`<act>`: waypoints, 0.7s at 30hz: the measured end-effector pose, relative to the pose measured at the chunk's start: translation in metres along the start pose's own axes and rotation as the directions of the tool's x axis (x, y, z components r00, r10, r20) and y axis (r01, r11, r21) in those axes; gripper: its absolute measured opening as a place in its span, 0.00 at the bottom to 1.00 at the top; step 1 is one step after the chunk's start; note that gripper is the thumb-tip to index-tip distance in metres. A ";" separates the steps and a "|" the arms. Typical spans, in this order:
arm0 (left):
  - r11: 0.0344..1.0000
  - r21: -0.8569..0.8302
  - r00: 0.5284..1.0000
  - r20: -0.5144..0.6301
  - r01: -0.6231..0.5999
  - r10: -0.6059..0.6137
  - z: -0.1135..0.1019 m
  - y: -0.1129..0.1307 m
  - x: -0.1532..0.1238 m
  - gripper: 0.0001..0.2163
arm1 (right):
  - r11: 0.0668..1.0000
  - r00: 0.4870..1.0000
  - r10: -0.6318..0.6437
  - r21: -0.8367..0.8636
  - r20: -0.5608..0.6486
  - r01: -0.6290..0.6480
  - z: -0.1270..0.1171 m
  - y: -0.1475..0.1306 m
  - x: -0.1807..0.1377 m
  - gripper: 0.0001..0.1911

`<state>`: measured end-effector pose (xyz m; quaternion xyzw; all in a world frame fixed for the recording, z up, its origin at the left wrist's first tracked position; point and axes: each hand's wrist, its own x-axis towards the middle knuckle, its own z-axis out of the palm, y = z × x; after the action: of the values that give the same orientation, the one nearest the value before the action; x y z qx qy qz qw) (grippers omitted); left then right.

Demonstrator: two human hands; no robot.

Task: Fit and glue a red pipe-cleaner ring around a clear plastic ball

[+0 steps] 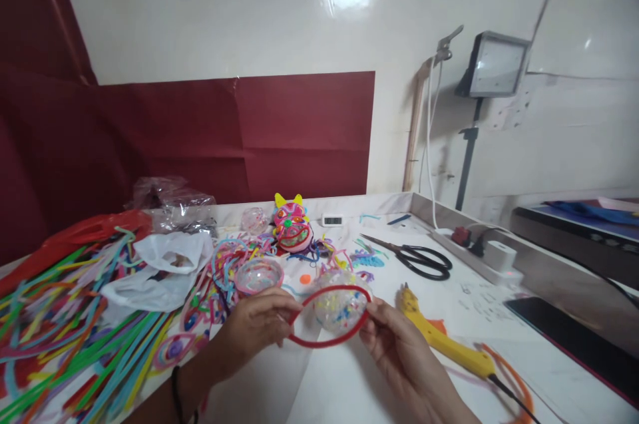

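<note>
Left hand (pixel 254 327), right hand (pixel 399 344): red loop (pixel 319 343)

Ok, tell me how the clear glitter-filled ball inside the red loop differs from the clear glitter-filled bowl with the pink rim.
The clear glitter-filled ball sits within the red fuzzy-wire loop that the left hand and right hand pinch; the pink-rimmed clear bowl lies apart on the white table, untouched. The bowl is edged pink; the ball shows no edging of its own. Both are clear and speckled with coloured bits.
</note>
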<state>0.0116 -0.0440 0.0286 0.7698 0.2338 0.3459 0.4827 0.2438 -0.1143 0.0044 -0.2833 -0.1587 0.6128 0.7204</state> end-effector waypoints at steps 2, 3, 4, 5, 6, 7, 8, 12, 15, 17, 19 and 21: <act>0.992 -0.115 0.998 -0.034 0.047 -0.051 0.003 -0.003 0.000 0.14 | 1.000 1.000 -0.002 0.000 0.002 0.002 0.001 0.000 0.000 0.14; 0.985 -0.161 0.997 -0.043 0.060 -0.068 0.005 -0.003 0.000 0.13 | 1.000 1.000 0.000 0.004 0.001 0.000 0.001 -0.001 0.000 0.15; 0.977 -0.203 0.996 -0.045 0.068 -0.079 0.007 -0.003 0.000 0.12 | 1.000 1.000 0.000 0.013 -0.004 0.000 0.002 -0.001 -0.001 0.15; 0.968 -0.243 0.996 -0.043 0.069 -0.082 0.008 -0.002 0.000 0.11 | 1.000 1.000 0.000 0.026 -0.014 0.000 0.003 -0.001 -0.001 0.15; 0.959 -0.274 0.996 -0.035 0.066 -0.079 0.010 -0.001 0.000 0.10 | 0.999 1.000 0.009 0.037 -0.026 -0.008 0.005 -0.002 -0.002 0.16; 0.953 -0.297 0.997 -0.029 0.057 -0.068 0.010 0.001 0.000 0.10 | 0.999 0.999 0.017 0.050 -0.041 -0.015 0.006 -0.003 -0.002 0.16; 0.950 -0.310 0.998 -0.024 0.043 -0.053 0.011 0.003 0.000 0.09 | 0.998 0.998 0.020 0.063 -0.058 -0.016 0.007 -0.003 -0.003 0.17; 0.975 -0.222 1.000 -0.001 -0.002 0.002 0.009 0.007 0.000 0.05 | 0.996 0.994 0.017 0.089 -0.108 -0.008 0.010 -0.005 -0.005 0.19; 0.990 -0.137 1.000 0.005 -0.025 0.026 0.008 0.004 -0.002 0.04 | 0.996 0.995 0.012 0.086 -0.103 -0.003 0.010 -0.006 -0.004 0.19; 0.986 -0.163 1.000 -0.016 -0.019 0.017 0.010 0.001 -0.002 0.06 | 0.996 0.997 0.020 0.083 -0.071 -0.014 0.008 -0.006 -0.003 0.18; 0.980 -0.200 0.998 -0.061 0.009 -0.022 0.013 0.000 -0.002 0.07 | 0.995 0.999 0.024 0.093 -0.047 -0.020 0.005 -0.006 -0.002 0.17; 0.975 -0.220 0.992 -0.108 0.039 -0.064 0.016 0.002 -0.002 0.08 | 0.994 0.999 0.023 0.105 -0.040 -0.019 0.002 -0.006 -0.001 0.16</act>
<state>0.0225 -0.0556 0.0253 0.6848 0.2417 0.4005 0.5588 0.2472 -0.1149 0.0100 -0.2593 -0.1087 0.6220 0.7308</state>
